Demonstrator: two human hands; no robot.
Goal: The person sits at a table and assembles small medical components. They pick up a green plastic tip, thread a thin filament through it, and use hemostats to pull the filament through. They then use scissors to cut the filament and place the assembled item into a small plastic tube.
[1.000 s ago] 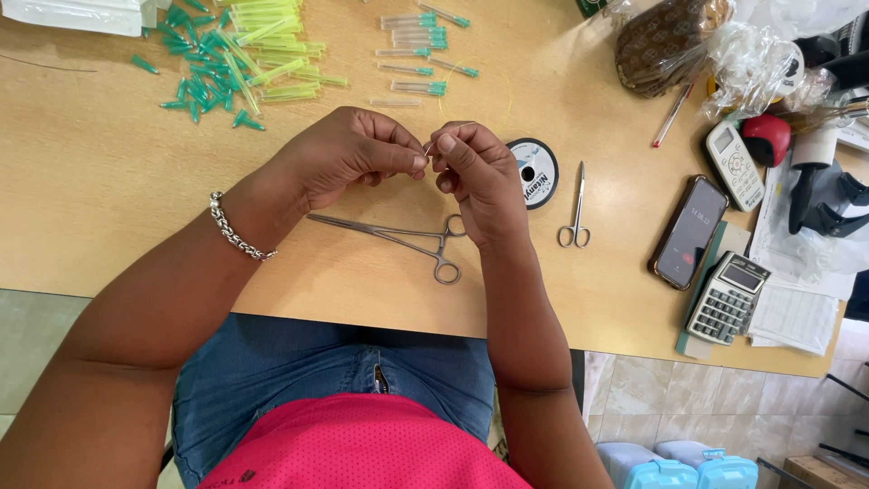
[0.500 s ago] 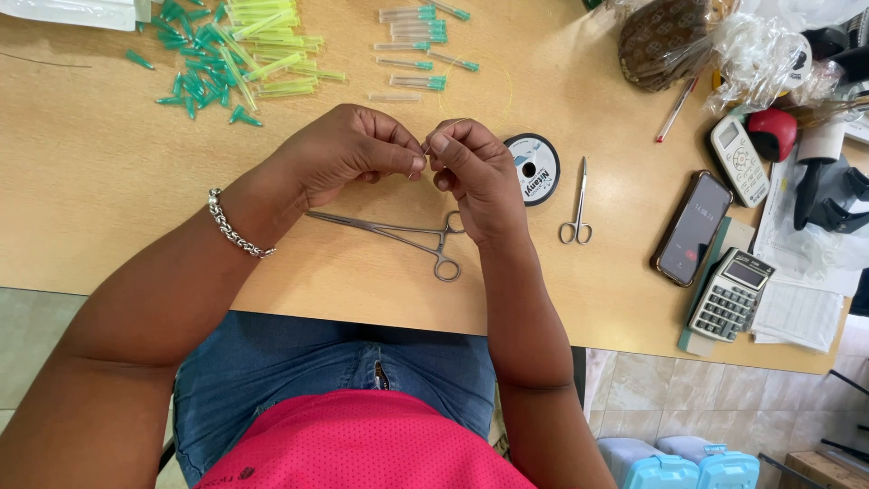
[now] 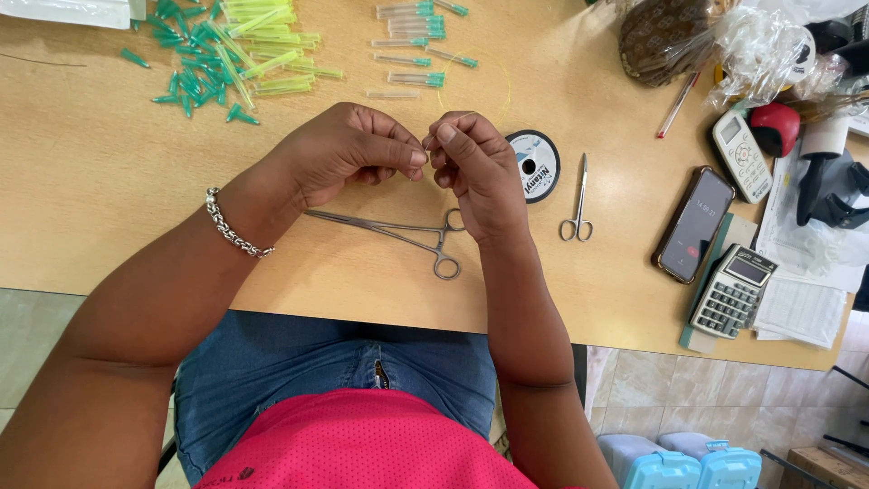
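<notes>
Hands unmoved, left hand (image 3: 348,154) and right hand (image 3: 478,167) fingers pinching something tiny, steel forceps (image 3: 398,235) beneath

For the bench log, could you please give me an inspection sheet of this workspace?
Surface: wooden table, light brown.
Job's things: something tiny pinched between both hands, too small to identify; forceps beneath them; line spool beside the right hand.
Clutter: green-capped tubes, small scissors, phone, calculator, papers.
Hands: left hand and right hand, fingertips meeting.
Cables: nothing seen.
Surroundings: tiled floor, blue-lidded containers.
</notes>
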